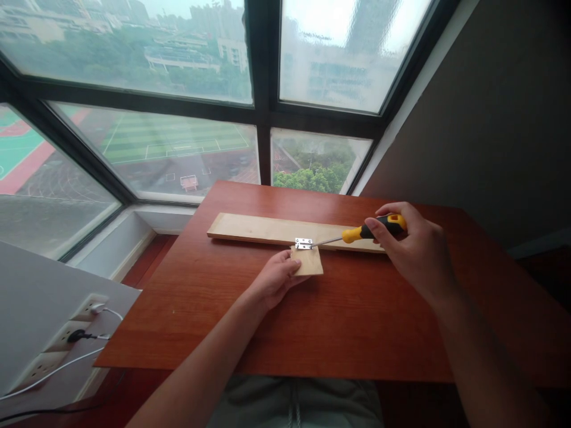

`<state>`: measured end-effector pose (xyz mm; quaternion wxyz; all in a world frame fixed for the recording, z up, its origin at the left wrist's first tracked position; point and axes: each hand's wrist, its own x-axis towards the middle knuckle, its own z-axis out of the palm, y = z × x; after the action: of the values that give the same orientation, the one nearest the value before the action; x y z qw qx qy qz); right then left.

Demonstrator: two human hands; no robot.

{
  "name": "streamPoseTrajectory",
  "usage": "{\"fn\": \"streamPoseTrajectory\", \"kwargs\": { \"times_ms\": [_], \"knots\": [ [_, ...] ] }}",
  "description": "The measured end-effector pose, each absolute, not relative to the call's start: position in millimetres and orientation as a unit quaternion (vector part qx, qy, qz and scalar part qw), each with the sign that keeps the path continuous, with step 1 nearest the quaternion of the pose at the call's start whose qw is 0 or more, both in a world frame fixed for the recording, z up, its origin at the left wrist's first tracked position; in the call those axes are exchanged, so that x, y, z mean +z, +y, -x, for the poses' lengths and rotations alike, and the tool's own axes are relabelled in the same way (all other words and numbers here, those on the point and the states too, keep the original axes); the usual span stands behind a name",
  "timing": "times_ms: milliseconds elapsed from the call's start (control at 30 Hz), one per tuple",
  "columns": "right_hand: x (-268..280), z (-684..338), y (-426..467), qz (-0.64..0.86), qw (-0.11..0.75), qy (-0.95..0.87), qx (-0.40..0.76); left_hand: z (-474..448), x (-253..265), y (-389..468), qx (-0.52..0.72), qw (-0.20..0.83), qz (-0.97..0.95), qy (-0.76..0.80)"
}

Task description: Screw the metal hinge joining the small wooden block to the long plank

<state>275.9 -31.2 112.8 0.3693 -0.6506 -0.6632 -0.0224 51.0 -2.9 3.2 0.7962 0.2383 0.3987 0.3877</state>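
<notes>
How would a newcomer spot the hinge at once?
On the reddish-brown table lies a long pale board. Nearer the wearer, the left hand holds a small wooden piece. The hinge sits at that piece's far edge, the only flat silver plate there.

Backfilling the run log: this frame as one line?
left hand: holds small wooden piece | right hand: holds screwdriver | tip: at metal hinge, contact unclear | long board: on table

Over at the table (357, 333), the left hand (276, 276) holds a small wooden piece (308, 263) while the right hand (413, 246) angles a yellow-and-black screwdriver (352, 235) at a metal hinge (304, 244). A long plank (254, 228) lies just beyond, windows (178, 142) farther off.
</notes>
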Motion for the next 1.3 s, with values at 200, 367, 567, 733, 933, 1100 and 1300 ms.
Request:
{"fn": "streamPoseTrajectory", "kwargs": {
  "times_ms": [200,367,567,733,933,1100,1300],
  "knots": [
    [116,-271,-28,0.642,0.368,-0.672,-0.037,-50,5,-5,0.385,0.794,-0.259,0.394],
    [120,-271,-29,0.624,0.366,-0.69,-0.024,-53,5,-10,0.379,0.789,-0.276,0.397],
    [124,-270,-28,0.616,0.363,-0.698,-0.031,-58,2,-15,0.366,0.779,-0.306,0.406],
    [128,-266,-28,0.606,0.376,-0.7,-0.033,-57,1,-14,0.36,0.778,-0.319,0.405],
    [137,-260,-31,0.598,0.401,-0.692,-0.04,-56,2,-12,0.369,0.773,-0.317,0.407],
    [141,-254,-30,0.582,0.426,-0.692,-0.039,-56,5,-12,0.37,0.774,-0.304,0.414],
    [143,-245,-24,0.558,0.426,-0.711,-0.039,-56,2,-12,0.371,0.782,-0.294,0.406]
  ]
}}
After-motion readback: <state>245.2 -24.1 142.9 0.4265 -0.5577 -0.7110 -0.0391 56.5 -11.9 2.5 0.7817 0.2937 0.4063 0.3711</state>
